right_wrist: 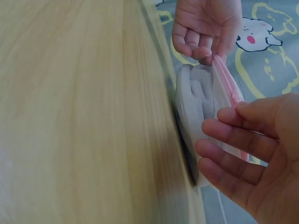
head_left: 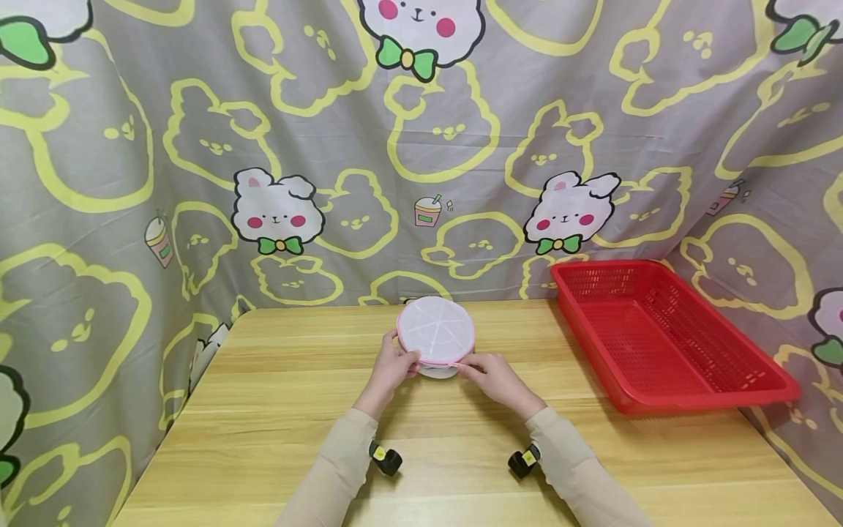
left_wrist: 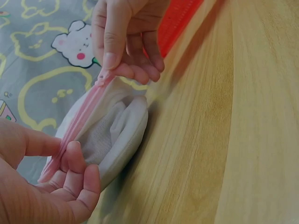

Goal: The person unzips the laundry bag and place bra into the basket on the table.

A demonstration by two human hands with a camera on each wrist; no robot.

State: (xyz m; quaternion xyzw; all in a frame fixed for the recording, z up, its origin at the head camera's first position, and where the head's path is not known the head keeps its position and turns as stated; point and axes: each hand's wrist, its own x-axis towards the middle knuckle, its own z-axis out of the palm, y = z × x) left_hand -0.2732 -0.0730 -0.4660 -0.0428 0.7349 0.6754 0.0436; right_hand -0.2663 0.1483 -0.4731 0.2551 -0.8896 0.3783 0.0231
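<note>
A round white mesh zip bag with pink trim is held over the far middle of the table. My left hand pinches its near-left rim between thumb and fingers. At the near-right rim, my right hand pinches the small pink zipper pull between thumb and forefinger, its other fingers spread loosely. Along the rim runs the pink zipper, closed between the two hands in the left wrist view. Below it the pale fabric side sags in soft folds.
A red plastic basket with perforated walls stands at the right of the wooden table. Behind and on both sides hangs a grey cartoon-print curtain. Black wrist cameras are strapped over both sleeves.
</note>
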